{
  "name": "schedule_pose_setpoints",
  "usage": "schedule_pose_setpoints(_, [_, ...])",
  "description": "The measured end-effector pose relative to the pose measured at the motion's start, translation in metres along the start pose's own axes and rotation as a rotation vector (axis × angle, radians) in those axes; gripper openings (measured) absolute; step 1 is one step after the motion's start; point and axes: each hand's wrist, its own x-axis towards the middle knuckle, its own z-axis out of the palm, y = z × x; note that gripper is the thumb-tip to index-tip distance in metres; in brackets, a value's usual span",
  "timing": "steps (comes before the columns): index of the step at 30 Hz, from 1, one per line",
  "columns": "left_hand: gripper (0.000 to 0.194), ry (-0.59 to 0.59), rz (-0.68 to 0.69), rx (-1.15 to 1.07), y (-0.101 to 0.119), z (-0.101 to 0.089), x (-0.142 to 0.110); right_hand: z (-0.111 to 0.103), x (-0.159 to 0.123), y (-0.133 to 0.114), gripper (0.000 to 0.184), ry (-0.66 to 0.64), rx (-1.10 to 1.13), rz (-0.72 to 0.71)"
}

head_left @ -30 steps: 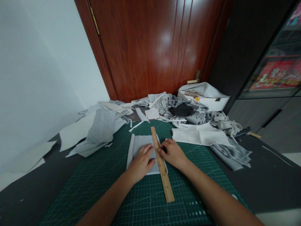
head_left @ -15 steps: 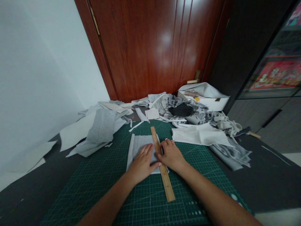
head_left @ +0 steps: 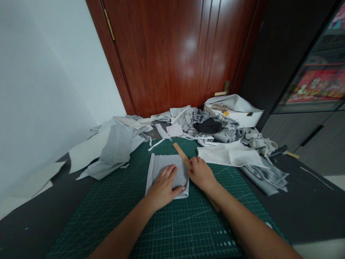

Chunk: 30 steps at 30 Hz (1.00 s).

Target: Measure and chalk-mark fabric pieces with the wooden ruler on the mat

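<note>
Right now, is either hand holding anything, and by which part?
The right hand has its grip on the wooden ruler, somewhere along its middle stretch, not at an end. The left hand just rests on the grey cloth.

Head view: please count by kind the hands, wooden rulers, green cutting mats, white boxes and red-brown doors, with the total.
Left hand and right hand: 2
Wooden ruler: 1
Green cutting mat: 1
White box: 1
Red-brown door: 1
Total: 6

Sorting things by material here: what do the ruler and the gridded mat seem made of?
The ruler looks like smooth wood, possibly bamboo, from its tan colour. The mat looks like matte plastic or rubber: flat, green, with pale lines.
</note>
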Motion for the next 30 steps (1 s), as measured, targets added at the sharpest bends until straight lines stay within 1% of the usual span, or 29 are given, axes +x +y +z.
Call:
schedule_pose_setpoints(8, [0.063, 0.018, 0.012, -0.010, 0.000, 0.000, -0.001, 0.002, 0.002, 0.002, 0.033, -0.013, 0.046, 0.005])
schedule_pose_setpoints(14, [0.065, 0.005, 0.003, 0.010, 0.000, 0.000, -0.001, 0.002, 0.004, 0.004, 0.032, -0.018, 0.076, 0.000])
schedule_pose_setpoints(18, [0.062, -0.014, 0.016, 0.011, 0.002, -0.003, -0.002, 0.004, 0.005, 0.006, 0.029, -0.002, 0.097, -0.006])
schedule_pose_setpoints(26, [0.046, -0.025, 0.121, -0.047, 0.009, -0.008, -0.002, 0.015, 0.012, 0.015, 0.019, 0.062, 0.356, -0.010])
schedule_pose_setpoints(30, [0.042, -0.008, 0.143, -0.068, 0.012, -0.010, -0.001, 0.016, 0.014, 0.014, 0.016, 0.055, 0.531, -0.006])
